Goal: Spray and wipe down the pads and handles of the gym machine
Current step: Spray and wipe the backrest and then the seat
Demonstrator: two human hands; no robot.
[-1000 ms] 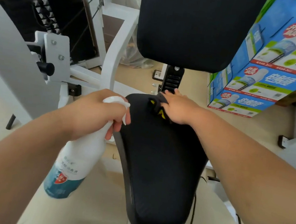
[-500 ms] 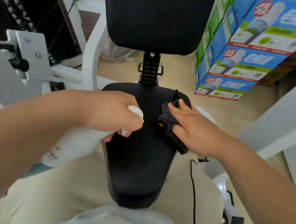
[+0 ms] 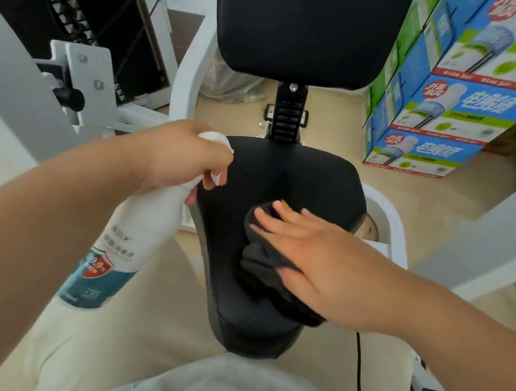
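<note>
A black seat pad [image 3: 311, 182] fills the centre of the head view, with a black back pad [image 3: 305, 24] upright behind it. My right hand [image 3: 308, 251] lies flat on a dark cloth [image 3: 261, 261], pressing it onto the middle of the seat; a bit of yellow shows at the fingertips. My left hand [image 3: 183, 156] grips the trigger head of a white spray bottle [image 3: 125, 243] with a teal label, held at the seat's left edge with its body tilted down to the left.
White machine frame tubes [image 3: 186, 81] and a bracket with a black knob [image 3: 69, 98] stand at left, a weight stack [image 3: 67, 16] behind. Blue and green cartons [image 3: 440, 121] are stacked at right. A black cable [image 3: 359, 389] runs down the beige floor.
My right hand has slid the cloth from the seat's back edge toward its middle. My left hand with the bottle stays at the seat's left side, the bottle hanging steeper than half a second ago.
</note>
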